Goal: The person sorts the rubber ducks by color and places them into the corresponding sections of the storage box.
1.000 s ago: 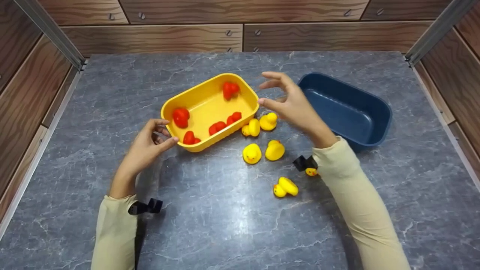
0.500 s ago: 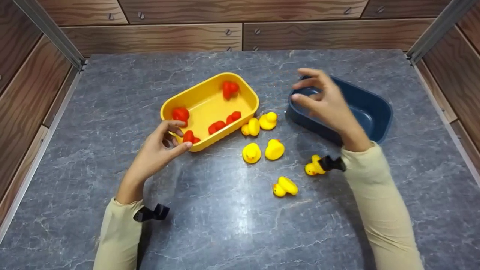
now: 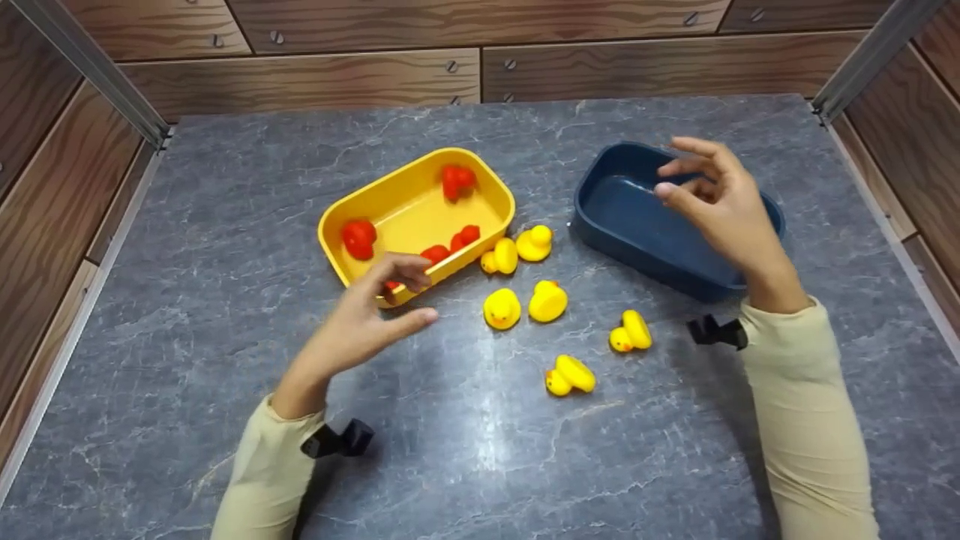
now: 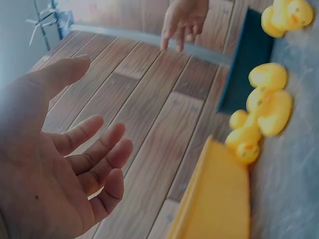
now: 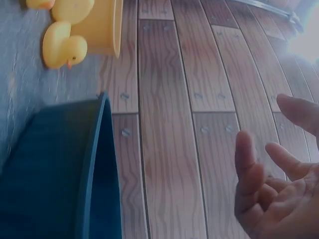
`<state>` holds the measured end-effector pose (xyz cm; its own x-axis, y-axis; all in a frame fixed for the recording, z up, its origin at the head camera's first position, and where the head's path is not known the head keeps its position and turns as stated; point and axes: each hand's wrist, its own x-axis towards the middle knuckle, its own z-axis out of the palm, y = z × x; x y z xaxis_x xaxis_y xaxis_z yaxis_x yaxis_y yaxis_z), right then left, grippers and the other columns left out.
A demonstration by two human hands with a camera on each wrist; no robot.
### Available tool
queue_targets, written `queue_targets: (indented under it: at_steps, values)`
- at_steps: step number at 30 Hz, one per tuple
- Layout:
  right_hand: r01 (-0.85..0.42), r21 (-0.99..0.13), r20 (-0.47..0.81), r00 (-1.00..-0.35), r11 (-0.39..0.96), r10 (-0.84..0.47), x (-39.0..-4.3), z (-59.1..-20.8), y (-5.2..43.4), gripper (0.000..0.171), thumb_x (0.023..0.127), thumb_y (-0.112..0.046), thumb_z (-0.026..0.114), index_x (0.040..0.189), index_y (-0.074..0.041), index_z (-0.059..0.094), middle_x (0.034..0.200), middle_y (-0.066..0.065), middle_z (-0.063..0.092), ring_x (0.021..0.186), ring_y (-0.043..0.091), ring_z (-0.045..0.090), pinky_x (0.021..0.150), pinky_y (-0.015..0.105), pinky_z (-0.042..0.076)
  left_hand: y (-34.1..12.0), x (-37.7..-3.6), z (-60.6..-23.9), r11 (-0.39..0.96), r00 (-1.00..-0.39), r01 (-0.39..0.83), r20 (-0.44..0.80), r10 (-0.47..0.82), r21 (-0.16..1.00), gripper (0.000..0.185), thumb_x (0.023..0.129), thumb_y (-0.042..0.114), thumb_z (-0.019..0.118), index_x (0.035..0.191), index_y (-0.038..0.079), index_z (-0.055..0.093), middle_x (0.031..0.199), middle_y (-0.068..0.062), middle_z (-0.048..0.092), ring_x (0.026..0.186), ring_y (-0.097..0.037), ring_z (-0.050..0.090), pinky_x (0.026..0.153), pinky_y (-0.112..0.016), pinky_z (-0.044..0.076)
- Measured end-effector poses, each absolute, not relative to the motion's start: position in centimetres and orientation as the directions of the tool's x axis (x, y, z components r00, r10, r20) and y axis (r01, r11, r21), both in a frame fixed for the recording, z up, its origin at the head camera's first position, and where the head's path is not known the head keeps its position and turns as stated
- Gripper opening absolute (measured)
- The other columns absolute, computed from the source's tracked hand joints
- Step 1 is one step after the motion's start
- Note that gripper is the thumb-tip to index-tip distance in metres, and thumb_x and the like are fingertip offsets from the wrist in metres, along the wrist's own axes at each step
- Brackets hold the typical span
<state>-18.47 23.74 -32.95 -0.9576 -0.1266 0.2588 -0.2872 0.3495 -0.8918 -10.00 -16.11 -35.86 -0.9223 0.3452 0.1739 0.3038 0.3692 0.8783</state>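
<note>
One grey marbled table [image 3: 150,315] fills the floor of play, and on it sit two bins: the blue bin [image 3: 637,259] over on the right, the yellow bin [image 3: 409,217] left of centre, each set at a slant. Up above, the right hand [image 3: 727,214] hovers over the blue bin, fingers loosely bent, released, grasping nothing! Across the way, the left hand [image 3: 356,330] hangs over the yellow bin's near edge, thumb out wide, fingers relaxed, also free. Between and below the bins, six yellow ducks [image 3: 502,309] lie scattered, two just beside the yellow bin's right end. Smallest of all, red pieces [image 3: 359,238] rest inside the yellow bin, one mostly hidden behind the left fingers.
</note>
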Motion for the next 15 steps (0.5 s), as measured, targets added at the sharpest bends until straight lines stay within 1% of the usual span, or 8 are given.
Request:
queue_targets:
  at_steps: [1, 3, 6, 9, 12, 15]
  values:
    - [-0.291, -0.89, 0.267, -0.957, 0.35, -0.118, -18.5, -33.0, 24.1, 0.049, 0.092, -0.009, 0.063, 0.138, -0.017, 0.049, 0.109, -0.005, 0.06, 0.08, 0.006, 0.061, 0.073, 0.016, 0.049, -15.6, -10.1, -36.0, 0.366, -0.917, 0.307, 0.17, 0.361, 0.879, 0.05, 0.08, 0.013, 0.078, 0.124, 0.003, 0.055, 0.11, -0.012, 0.063, 0.103, -0.026, 0.058, 0.086, -0.034, 0.045]
    - [-0.297, -0.882, 0.28, -0.955, 0.365, -0.099, -18.4, -33.2, 24.7, 0.047, 0.092, -0.009, 0.063, 0.137, -0.016, 0.05, 0.109, -0.006, 0.06, 0.085, 0.006, 0.06, 0.075, 0.015, 0.048, -14.6, -10.1, -36.3, 0.361, -0.908, 0.306, 0.156, 0.39, 0.881, 0.051, 0.08, 0.016, 0.078, 0.124, 0.004, 0.055, 0.112, -0.012, 0.063, 0.105, -0.027, 0.058, 0.088, -0.037, 0.044]
    - [-0.296, -0.87, 0.293, -0.954, 0.393, -0.07, -18.4, -33.5, 25.8, 0.047, 0.092, -0.009, 0.063, 0.137, -0.016, 0.051, 0.11, -0.009, 0.06, 0.091, 0.006, 0.059, 0.077, 0.014, 0.046, -13.3, -10.3, -36.9, 0.351, -0.895, 0.311, 0.149, 0.42, 0.883, 0.052, 0.08, 0.019, 0.079, 0.123, 0.005, 0.056, 0.112, -0.012, 0.063, 0.104, -0.029, 0.058, 0.087, -0.038, 0.044]
    - [-0.293, -0.863, 0.306, -0.951, 0.411, -0.036, -18.3, -33.9, 27.0, 0.047, 0.092, -0.008, 0.064, 0.136, -0.016, 0.051, 0.111, -0.011, 0.06, 0.095, 0.004, 0.058, 0.078, 0.014, 0.044, -12.1, -10.6, -37.5, 0.359, -0.884, 0.322, 0.142, 0.446, 0.876, 0.052, 0.079, 0.022, 0.08, 0.123, 0.008, 0.057, 0.111, -0.012, 0.064, 0.102, -0.026, 0.058, 0.08, -0.038, 0.043]
    - [-0.284, -0.865, 0.314, -0.949, 0.413, 0.005, -18.3, -34.3, 28.3, 0.047, 0.091, -0.007, 0.064, 0.135, -0.015, 0.052, 0.112, -0.012, 0.06, 0.097, 0.003, 0.058, 0.079, 0.015, 0.042, -11.1, -10.7, -38.0, 0.368, -0.868, 0.333, 0.13, 0.479, 0.868, 0.052, 0.079, 0.026, 0.08, 0.122, 0.01, 0.057, 0.112, -0.012, 0.064, 0.101, -0.026, 0.059, 0.08, -0.042, 0.043]
    - [-0.271, -0.866, 0.315, -0.948, 0.421, 0.037, -18.3, -34.6, 29.5, 0.046, 0.091, -0.008, 0.065, 0.135, -0.016, 0.053, 0.113, -0.013, 0.059, 0.098, 0.002, 0.056, 0.079, 0.016, 0.04, -10.2, -10.8, -38.4, 0.369, -0.853, 0.331, 0.108, 0.511, 0.869, 0.051, 0.079, 0.027, 0.08, 0.121, 0.011, 0.056, 0.111, -0.012, 0.064, 0.102, -0.029, 0.06, 0.081, -0.046, 0.044]
